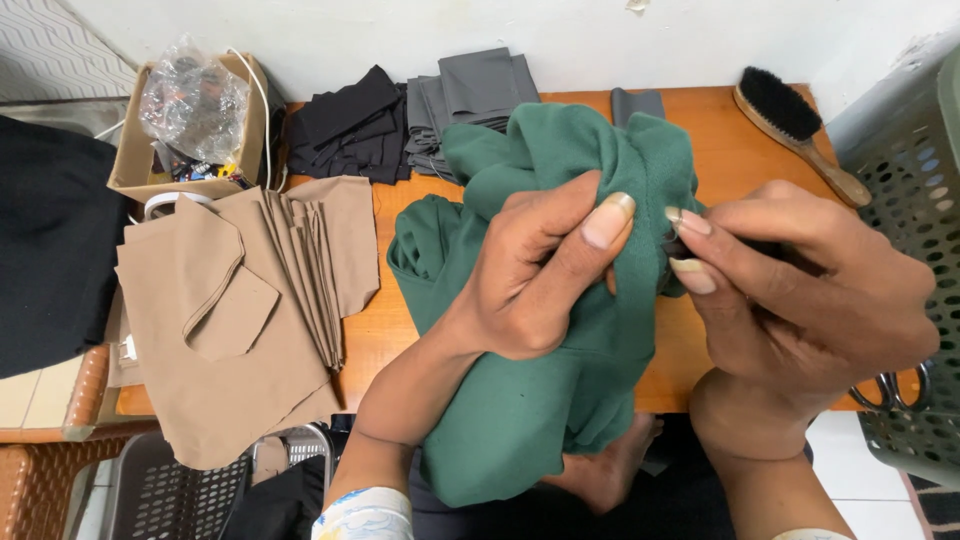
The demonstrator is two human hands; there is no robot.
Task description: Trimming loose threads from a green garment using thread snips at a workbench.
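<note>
1. Head view, the only view: green garment (520,400) bunched at the near edge of the orange wooden table (720,140). Its lower part hangs off the edge toward the lap.
2. Left hand (530,285) is curled around a fold of the green cloth, thumb on top, fingers wrapped underneath (fingertips mostly hidden by the fabric).
3. Right hand (810,290) is pinched closed, thumb and forefinger tips meeting at the cloth's right edge. A small dark item sits in the pinch; can't tell what it is, too small and mostly covered.
4. Scissors (890,392): only the handle loops show below the right hand, against the grey perforated basket (910,160). Blades are hidden, and whether the hand is touching them is unclear.
5. Left of the garment: a stack of tan cut fabric pieces (240,300), overhanging the table edge.
6. Back row: black fabric pile (345,125), grey fabric pile (470,95) (partly covered by the green cloth), and a small grey piece (637,102) peeking out behind it.
7. Far left: cardboard box (135,150) with a crumpled clear plastic bag (190,95). Contents are unreadable.
8. Wooden brush (795,125) with dark bristles at back right, well apart from both hands.
9. Basket is cut off by the frame on the right. A bare foot (610,465) shows under the table edge.
</note>
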